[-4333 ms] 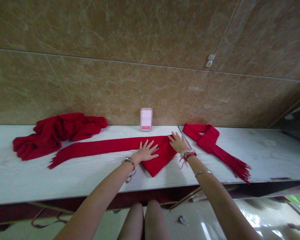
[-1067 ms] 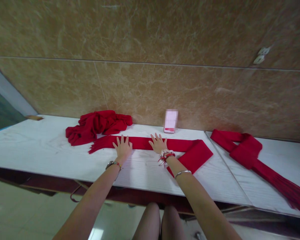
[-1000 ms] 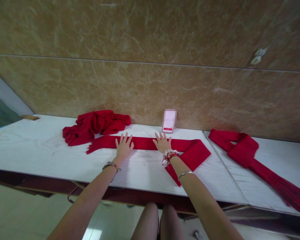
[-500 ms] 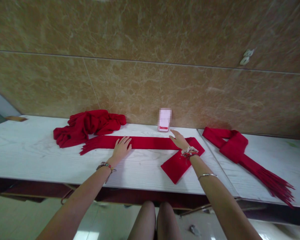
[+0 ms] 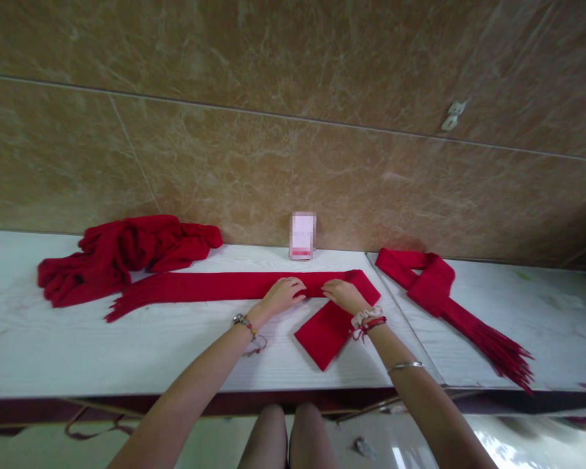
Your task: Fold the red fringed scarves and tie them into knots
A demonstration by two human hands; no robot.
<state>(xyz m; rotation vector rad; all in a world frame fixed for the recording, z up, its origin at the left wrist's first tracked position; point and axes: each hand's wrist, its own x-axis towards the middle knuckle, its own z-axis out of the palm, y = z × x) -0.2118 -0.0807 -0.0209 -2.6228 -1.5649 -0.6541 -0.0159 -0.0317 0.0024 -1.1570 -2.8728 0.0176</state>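
A long red scarf (image 5: pixel 209 286) lies stretched along the white table, its fringed end at the left. Toward the right it is folded over at an angle, and the short end slants toward me. My left hand (image 5: pixel 284 294) is closed on the band just left of the fold, with its fingers bent together. Close by on the right, my right hand (image 5: pixel 344 295) is also closed on the scarf, its fingers pointing left. Only a narrow stretch of red cloth shows between the two hands. What the fingertips do underneath is partly hidden.
A crumpled heap of red cloth (image 5: pixel 127 254) sits at the back left. A phone (image 5: pixel 303 236) leans against the marbled wall (image 5: pixel 224 169). Beyond the table seam on the right lies another red scarf (image 5: pixel 434 290), folded and fringed. The table's front edge (image 5: pixel 176 395) is near my knees.
My left hand has slid right along the scarf, close to my right hand, and its spread fingers have drawn together. My right hand's fingers have come down and bent onto the cloth. The view has shifted slightly.
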